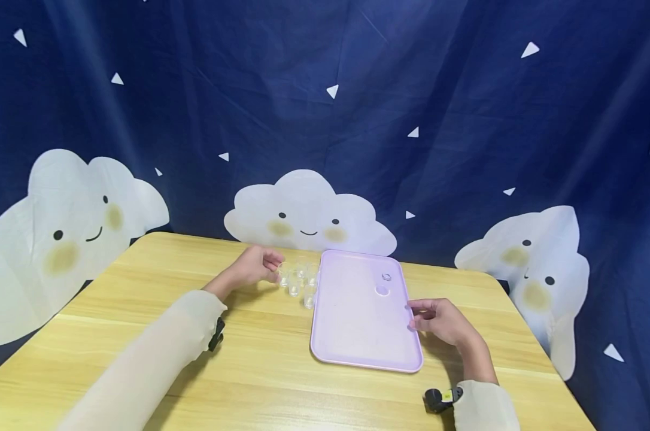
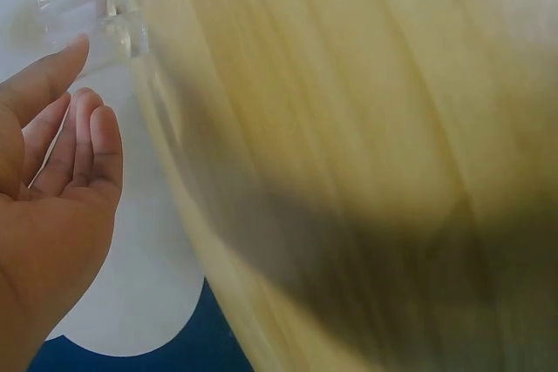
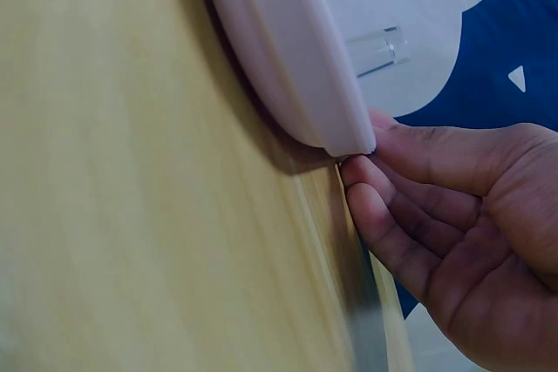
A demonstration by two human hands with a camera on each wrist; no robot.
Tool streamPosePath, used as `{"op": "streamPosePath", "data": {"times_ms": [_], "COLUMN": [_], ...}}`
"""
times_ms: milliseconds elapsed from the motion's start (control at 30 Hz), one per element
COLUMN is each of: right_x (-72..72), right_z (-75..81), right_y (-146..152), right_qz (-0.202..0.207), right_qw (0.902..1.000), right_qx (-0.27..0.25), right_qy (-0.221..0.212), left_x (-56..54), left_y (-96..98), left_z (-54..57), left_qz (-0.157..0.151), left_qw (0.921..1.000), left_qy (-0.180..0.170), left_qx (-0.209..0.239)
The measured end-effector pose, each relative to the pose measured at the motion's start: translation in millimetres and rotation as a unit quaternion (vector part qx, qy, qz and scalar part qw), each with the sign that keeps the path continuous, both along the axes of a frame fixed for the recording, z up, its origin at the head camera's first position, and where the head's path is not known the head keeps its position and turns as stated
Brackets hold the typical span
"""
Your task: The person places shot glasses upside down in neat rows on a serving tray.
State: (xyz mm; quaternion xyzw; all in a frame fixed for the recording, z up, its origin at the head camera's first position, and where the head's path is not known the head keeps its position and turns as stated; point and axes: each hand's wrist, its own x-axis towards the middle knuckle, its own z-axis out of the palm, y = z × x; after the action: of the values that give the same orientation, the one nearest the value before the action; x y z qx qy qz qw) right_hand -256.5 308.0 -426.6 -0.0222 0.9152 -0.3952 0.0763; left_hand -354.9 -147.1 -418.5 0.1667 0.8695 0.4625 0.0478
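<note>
A lilac rectangular tray [image 1: 363, 323] lies on the wooden table, and my right hand [image 1: 443, 320] pinches its right edge. In the right wrist view, the thumb of that hand [image 3: 462, 198] is at the rim of the tray [image 3: 301, 58], with the fingers curled beneath. One small clear glass [image 1: 382, 290] stands upright toward the tray's far right. Several more clear glasses [image 1: 294, 290] are clustered along the tray's left side. Beside them is my left hand [image 1: 255, 265], its fingers loosely bent; in the left wrist view its thumb tip overlaps the nearest glass [image 2: 126, 37].
The light wooden table [image 1: 249, 371] stretches out on both sides of the tray. Behind its far edge hangs a dark blue curtain [image 1: 282, 120] with white smiling clouds [image 1: 309, 206] and small triangles. A black wrist camera [image 1: 438, 400] sits at the right sleeve.
</note>
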Motion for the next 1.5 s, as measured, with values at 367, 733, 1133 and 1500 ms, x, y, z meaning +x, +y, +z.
{"op": "streamPosePath", "data": {"times_ms": [367, 733, 1133, 1500], "right_x": [0.8, 1.7, 3.0, 0.7], "right_z": [0.5, 1.9, 0.8, -0.8], "right_y": [2, 3, 3, 0], "right_qz": [-0.004, -0.002, 0.002, 0.002], "right_qw": [1.0, 1.0, 1.0, 1.0], "right_qx": [0.008, 0.007, 0.001, -0.005], "right_qy": [0.0, 0.004, 0.004, 0.001], "left_x": [-5.2, -6.9, -9.6, -11.6], "left_y": [6.8, 8.4, 6.1, 0.7], "left_z": [-15.1, -17.6, -18.7, -16.7], "left_qz": [0.002, 0.005, -0.011, -0.019], "left_qw": [0.9991, 0.9983, 0.9986, 0.9993], "left_qy": [-0.042, -0.055, -0.051, -0.028], "left_qx": [0.011, 0.017, -0.007, -0.016]}}
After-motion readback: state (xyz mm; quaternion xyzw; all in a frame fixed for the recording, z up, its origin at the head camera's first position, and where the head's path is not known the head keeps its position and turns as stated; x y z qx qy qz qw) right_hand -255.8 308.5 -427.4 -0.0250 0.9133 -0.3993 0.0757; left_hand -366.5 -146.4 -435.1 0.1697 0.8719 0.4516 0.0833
